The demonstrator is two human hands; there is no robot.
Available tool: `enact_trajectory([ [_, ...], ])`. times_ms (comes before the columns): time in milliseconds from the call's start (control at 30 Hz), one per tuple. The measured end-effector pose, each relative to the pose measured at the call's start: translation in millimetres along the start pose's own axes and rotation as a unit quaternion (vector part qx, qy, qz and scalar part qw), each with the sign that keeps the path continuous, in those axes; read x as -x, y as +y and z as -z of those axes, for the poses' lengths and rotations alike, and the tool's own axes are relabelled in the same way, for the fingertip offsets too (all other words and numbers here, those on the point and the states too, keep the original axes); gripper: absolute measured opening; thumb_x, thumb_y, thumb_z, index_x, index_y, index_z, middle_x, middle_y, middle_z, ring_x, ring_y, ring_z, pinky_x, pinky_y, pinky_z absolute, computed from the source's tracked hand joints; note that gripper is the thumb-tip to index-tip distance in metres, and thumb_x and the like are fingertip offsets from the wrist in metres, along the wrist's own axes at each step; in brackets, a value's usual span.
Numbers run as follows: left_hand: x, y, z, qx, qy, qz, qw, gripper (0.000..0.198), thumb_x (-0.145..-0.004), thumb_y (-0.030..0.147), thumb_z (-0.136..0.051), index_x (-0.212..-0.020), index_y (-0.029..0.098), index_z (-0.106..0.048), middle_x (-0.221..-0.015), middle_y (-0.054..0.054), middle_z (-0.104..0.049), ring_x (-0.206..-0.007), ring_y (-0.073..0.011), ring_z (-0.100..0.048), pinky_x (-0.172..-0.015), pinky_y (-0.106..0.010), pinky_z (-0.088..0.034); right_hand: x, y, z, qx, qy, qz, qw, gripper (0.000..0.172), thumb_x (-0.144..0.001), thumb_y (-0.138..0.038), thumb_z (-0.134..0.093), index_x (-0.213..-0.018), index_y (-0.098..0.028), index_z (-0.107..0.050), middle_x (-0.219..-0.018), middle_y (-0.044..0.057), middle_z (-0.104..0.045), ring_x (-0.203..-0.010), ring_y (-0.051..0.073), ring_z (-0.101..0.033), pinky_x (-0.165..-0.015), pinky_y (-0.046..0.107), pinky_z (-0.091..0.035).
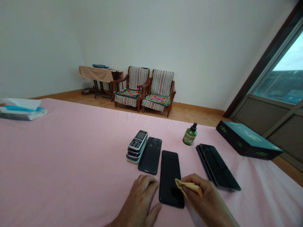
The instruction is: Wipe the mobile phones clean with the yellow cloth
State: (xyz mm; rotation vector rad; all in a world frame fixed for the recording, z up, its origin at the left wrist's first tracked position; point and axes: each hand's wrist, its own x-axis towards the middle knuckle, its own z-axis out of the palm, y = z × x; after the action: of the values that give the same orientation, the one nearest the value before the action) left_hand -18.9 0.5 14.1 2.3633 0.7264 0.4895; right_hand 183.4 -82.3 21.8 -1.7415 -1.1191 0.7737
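The right hand [203, 194] pinches a folded yellow cloth [193, 187] between thumb and fingers. The left hand [139, 200] rests with loosely bent fingers, thumb spread apart. Left of it, the pink sheet [71, 164] runs wide to a tissue pack [26, 112]; the sheet's far edge passes behind everything else.

The black phone [170, 175] lies flat between the hands: its left edge is just beside the left fingertips, and the yellow cloth's tip is over its right side. Whether that tip touches, I cannot tell.

Close on the phone's left lies a second phone [150, 156], then a stack of keypad phones [138, 143], which bound the left hand's way forward. Ahead of the right hand stands a green bottle [189, 135]; stacked dark devices [220, 167] crowd its right, with a box [248, 140] beyond.
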Motion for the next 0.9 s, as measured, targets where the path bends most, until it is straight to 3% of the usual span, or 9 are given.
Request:
enact_trajectory([
  [233, -1.3, 3.6, 1.9, 0.0, -0.005, -0.019, 1.0, 0.039, -0.072, -0.001, -0.056, -0.107, 0.015, -0.064, -0.11, -0.012, -0.058, -0.106, -0.0285, -0.052, -0.093, -0.041, -0.045, 5.3, -13.0, -4.0, -0.037, -0.024, -0.057, 0.997, 0.027, -0.067, -0.045, -0.069, -0.066, -0.018, -0.069, -0.054, 0.001, -0.056, -0.05, 0.014, -0.047, -0.042, 0.021, -0.034],
  [433, -3.4, 3.4, 6.1, 0.081, 0.02, -0.03, 0.996, 0.027, -0.08, 0.003, -0.051, -0.098, 0.015, -0.068, -0.107, -0.011, -0.059, -0.104, -0.0267, -0.054, -0.092, -0.038, -0.046, 4.4, -26.1, -1.5, -0.144, -0.034, -0.109, 0.983, 0.032, -0.057, -0.046, -0.08, -0.067, -0.016, -0.072, -0.059, 0.001, -0.062, -0.056, 0.013, -0.051, -0.05, 0.02, -0.039],
  [600, -5.0, 1.4, 9.5, 0.163, 0.017, -0.023, 0.986, 0.031, -0.081, 0.012, -0.055, -0.107, 0.017, -0.07, -0.109, -0.012, -0.06, -0.107, -0.0294, -0.054, -0.096, -0.042, -0.043, 8.4, -27.3, 5.1, -0.234, -0.049, -0.125, 0.963, 0.037, -0.062, -0.047, -0.082, -0.078, -0.015, -0.072, -0.067, 0.001, -0.065, -0.062, 0.013, -0.055, -0.055, 0.02, -0.042],
  [767, -7.0, -4.7, 10.6, 0.323, 0.026, 0.021, 0.946, 0.035, -0.082, 0.019, -0.061, -0.116, 0.02, -0.069, -0.114, -0.011, -0.059, -0.108, -0.029, -0.056, -0.096, -0.04, -0.044, 9.4, -20.9, 6.8, -0.286, -0.07, -0.131, 0.947, 0.04, -0.063, -0.049, -0.082, -0.081, -0.015, -0.072, -0.072, 0.003, -0.065, -0.071, 0.017, -0.059, -0.062, 0.023, -0.045],
  [900, -10.2, -9.2, 6.2, 0.452, 0.033, 0.069, 0.889, 0.031, -0.081, 0.024, -0.068, -0.111, 0.018, -0.072, -0.109, -0.011, -0.063, -0.102, -0.0275, -0.059, -0.087, -0.036, -0.047, 9.6, -12.6, 0.9, -0.315, -0.07, -0.133, 0.937, 0.039, -0.063, -0.048, -0.082, -0.084, -0.016, -0.072, -0.074, 0.004, -0.066, -0.066, 0.014, -0.057, -0.059, 0.022, -0.042],
])
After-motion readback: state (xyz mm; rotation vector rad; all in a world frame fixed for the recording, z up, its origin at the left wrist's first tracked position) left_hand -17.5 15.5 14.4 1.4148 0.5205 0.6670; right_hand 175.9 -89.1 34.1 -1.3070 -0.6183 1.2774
